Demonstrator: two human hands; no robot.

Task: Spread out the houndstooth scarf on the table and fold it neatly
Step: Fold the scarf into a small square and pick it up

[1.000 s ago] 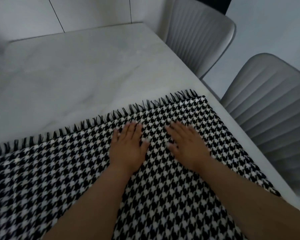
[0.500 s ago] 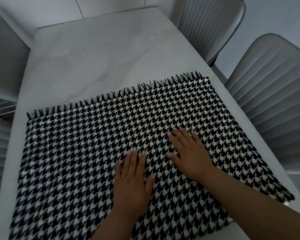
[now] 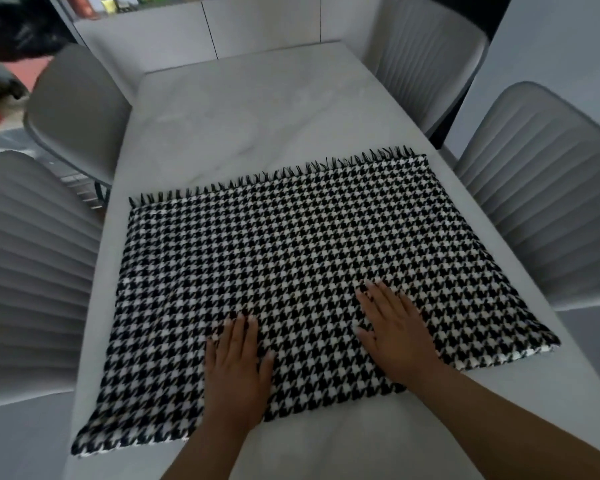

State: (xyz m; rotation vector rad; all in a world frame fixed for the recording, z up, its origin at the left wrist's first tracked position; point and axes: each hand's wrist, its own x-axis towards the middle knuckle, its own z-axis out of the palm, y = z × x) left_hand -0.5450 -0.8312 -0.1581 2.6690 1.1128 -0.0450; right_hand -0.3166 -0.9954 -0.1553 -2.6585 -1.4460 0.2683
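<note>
Pale marble tabletop carried one houndstooth scarf, flat, fringe along the far edge. Left hand and right hand lay palm-down near its near edge, fingers loosely splayed, gripping nothing. Smoothing looked best done centre outward, light pressure, before folding. Count: one scarf, two hands, four chairs.

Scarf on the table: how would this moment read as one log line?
scarf: flat on table | left hand: palm down on it | right hand: palm down on it
</note>
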